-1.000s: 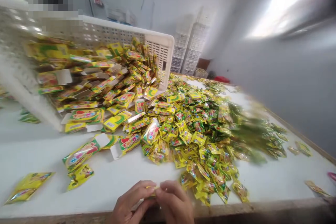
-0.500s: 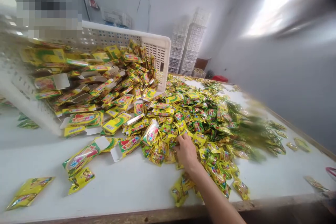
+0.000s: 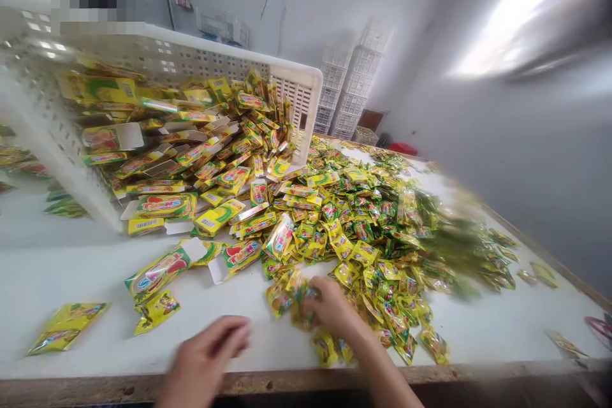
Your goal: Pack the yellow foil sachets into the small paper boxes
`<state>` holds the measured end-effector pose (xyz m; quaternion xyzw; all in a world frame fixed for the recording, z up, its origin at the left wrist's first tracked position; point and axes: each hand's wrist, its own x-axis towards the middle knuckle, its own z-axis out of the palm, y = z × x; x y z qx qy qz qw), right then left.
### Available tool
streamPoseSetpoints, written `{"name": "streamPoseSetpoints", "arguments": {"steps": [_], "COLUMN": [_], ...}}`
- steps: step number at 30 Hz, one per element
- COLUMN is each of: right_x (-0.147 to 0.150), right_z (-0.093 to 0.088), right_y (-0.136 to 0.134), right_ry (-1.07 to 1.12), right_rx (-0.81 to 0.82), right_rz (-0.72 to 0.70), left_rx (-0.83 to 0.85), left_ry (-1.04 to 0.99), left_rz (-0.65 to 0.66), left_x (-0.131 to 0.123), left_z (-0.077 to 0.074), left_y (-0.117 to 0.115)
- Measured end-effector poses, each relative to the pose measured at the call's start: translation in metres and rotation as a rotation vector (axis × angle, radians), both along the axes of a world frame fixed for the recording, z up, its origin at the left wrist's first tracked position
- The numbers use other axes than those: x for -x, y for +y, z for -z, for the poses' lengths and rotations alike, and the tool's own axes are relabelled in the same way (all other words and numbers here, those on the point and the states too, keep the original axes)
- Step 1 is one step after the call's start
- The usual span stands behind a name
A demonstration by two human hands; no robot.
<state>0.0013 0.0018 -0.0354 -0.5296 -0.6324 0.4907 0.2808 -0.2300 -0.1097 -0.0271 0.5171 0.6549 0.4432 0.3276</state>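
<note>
My left hand [image 3: 210, 354], blurred, hangs over the near table edge with loosely bent fingers and a gap beside the thumb. Nothing shows in it. My right hand [image 3: 329, 306] has its fingers curled on a few small yellow-green candy packets [image 3: 291, 293] at the near side of the heap; its motion blurs them, and their exact number is hidden. Right and beyond it spreads the large heap of similar packets [image 3: 368, 210]. Left of the heap, a yellow candy box [image 3: 161, 273] with an open white flap lies near a loose packet [image 3: 157, 312].
A white plastic crate [image 3: 313, 76] lies tipped on its side at the left, yellow boxes [image 3: 165, 204] spilling from its mouth. One packet [image 3: 69, 328] lies at the near left. White crates [image 3: 354, 89] stand stacked behind the table. The table's wooden edge [image 3: 268, 384] runs along the front.
My left hand has come into view from below. My right hand has moved down towards the near edge, with a few packets drawn out of the heap. The view has shifted slightly.
</note>
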Motion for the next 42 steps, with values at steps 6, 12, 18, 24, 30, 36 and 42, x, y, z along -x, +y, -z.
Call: {"name": "streamPoseSetpoints", "arguments": {"steps": [6, 12, 18, 24, 30, 36, 42], "right_x": [-0.004, 0.007, 0.02, 0.022, 0.033, 0.025, 0.015], "right_z": [0.008, -0.001, -0.003, -0.005, -0.008, -0.007, -0.007], "right_y": [-0.026, -0.024, -0.026, -0.035, -0.048, -0.055, -0.075], "right_ry": [0.206, 0.305, 0.299, 0.31, 0.409, 0.379, -0.138], "right_rx": [0.089, 0.0, -0.081, -0.092, -0.115, -0.026, -0.497], "right_rz": [0.044, 0.088, 0.129, 0.185, 0.244, 0.068, 0.022], "left_rx": [-0.035, -0.003, 0.096, 0.115, 0.104, 0.011, -0.195], "left_ry": [0.322, 0.139, -0.26, -0.497, -0.706, -0.199, 0.163], "left_rz": [0.167, 0.115, 0.253, 0.287, 0.246, 0.269, -0.009], "left_x": [-0.071, -0.065, -0.057, -0.056, -0.048, -0.044, -0.035], "left_z": [0.011, 0.013, 0.008, 0.001, -0.009, -0.005, -0.029], "left_y": [0.041, 0.046, 0.047, 0.042, 0.038, 0.039, 0.103]}}
